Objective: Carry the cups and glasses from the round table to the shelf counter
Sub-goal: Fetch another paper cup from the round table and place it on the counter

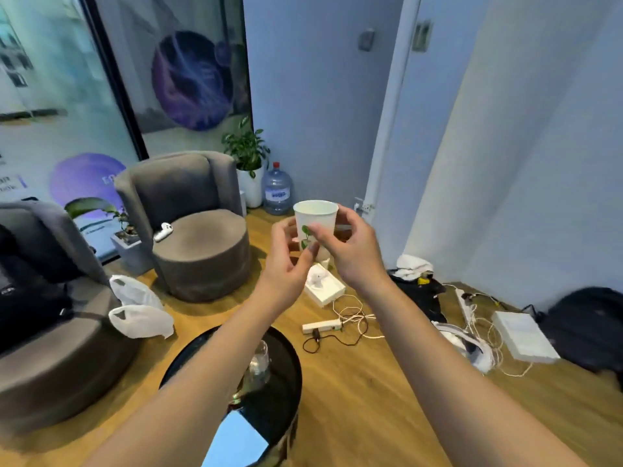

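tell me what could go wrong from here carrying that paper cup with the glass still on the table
The paper cup is held only by the fingertips of the left hand and right hand, so a squeeze could buckle it or it could slip. The floor ahead has loose cables and a power strip, a likely trip hazard. The glass on the round table sits right beside the left forearm and could be knocked.

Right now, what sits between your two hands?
Head view: the white paper cup, upright, held between the left hand and right hand.
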The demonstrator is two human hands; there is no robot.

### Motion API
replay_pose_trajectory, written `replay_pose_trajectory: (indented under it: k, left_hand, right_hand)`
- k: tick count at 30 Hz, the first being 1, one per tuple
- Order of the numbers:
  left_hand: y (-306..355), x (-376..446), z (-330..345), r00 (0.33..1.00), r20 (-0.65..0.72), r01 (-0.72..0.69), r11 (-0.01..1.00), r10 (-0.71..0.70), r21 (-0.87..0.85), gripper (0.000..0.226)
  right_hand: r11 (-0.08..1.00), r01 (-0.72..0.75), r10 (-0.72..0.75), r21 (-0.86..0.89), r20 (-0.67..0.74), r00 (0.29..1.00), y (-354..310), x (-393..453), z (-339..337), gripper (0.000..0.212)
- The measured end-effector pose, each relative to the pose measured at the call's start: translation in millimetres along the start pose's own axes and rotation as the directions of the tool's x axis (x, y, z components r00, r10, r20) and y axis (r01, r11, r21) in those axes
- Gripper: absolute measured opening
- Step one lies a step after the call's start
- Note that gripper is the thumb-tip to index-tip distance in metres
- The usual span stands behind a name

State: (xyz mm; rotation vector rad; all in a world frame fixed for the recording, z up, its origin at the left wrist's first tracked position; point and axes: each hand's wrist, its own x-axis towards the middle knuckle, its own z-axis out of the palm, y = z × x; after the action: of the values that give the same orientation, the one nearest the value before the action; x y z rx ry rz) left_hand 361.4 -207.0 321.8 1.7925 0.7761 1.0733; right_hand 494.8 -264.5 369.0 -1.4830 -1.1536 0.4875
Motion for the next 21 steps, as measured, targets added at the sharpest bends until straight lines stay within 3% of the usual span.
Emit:
replay_pose_trajectory:
  k: [4, 8, 14, 21]
  left_hand:
    - [85, 0, 2, 0.992, 0.075, -0.102, 0.994, 0.105, -0.033, 0.046]
    - [141, -8, 8, 0.966, 0.193, -0.172, 0.985, 0.173, -0.022, 0.060]
    - [185, -32, 11, 0.909, 0.350, -0.252, 0.967, 0.228, 0.024, 0.062]
    - [225, -58, 16, 0.829, 0.428, -0.360, 0.929, 0.360, -0.083, 0.082]
  right_hand:
    - [0.997, 0.069, -0.067, 0.018, -0.072, 0.995, -75, -19, -49, 0.055]
    - [0.996, 0.092, -0.094, -0.018, -0.134, 0.987, -123, -44, -87, 0.046]
    - [0.992, 0.110, -0.123, -0.068, -0.234, 0.965, -158, -88, -112, 0.046]
    - [0.988, 0.099, -0.137, -0.122, -0.353, 0.926, -194, -147, -120, 0.055]
